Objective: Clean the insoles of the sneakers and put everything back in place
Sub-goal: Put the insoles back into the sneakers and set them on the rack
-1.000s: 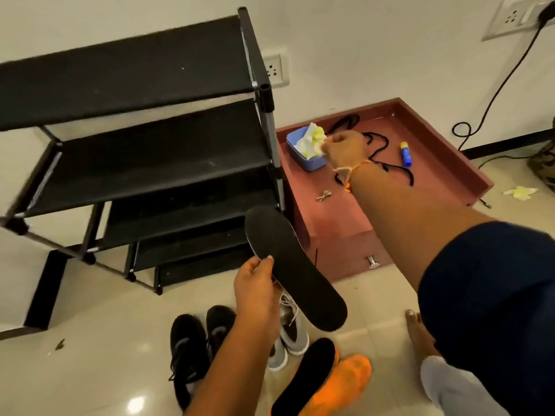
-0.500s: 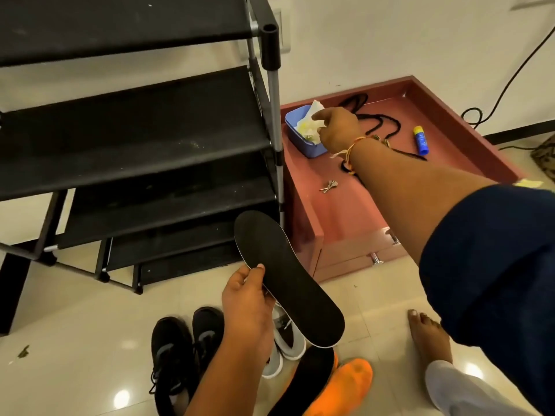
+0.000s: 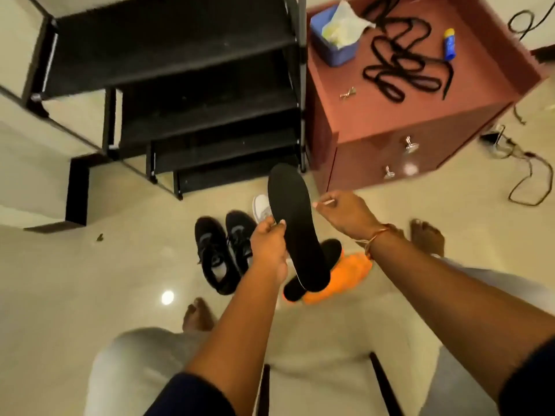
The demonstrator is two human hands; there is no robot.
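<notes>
My left hand [image 3: 267, 244] grips a long black insole [image 3: 297, 229] by its edge and holds it upright above the floor. My right hand [image 3: 345, 211] hovers just right of the insole, its fingertips pinched on a small thin white thing [image 3: 328, 202] that I cannot identify. Under the held insole, a second black insole [image 3: 329, 250] lies on the floor against an orange insole-shaped piece [image 3: 345, 274]. A pair of black sneakers [image 3: 222, 253] stands to the left. A pale sneaker [image 3: 261, 205] is partly hidden behind the insole.
A black shoe rack [image 3: 195, 85] stands at the back left, with a red cabinet [image 3: 420, 121] beside it. The cabinet top carries a blue tub of wipes [image 3: 333, 34], black laces [image 3: 399, 64], a blue tube [image 3: 449, 40] and keys [image 3: 348, 93]. Cables [image 3: 522, 175] trail on the right floor.
My right hand left the blue tub and came down beside the insole with a small white thing in its fingers. The view tipped downward; my left hand kept hold of the insole.
</notes>
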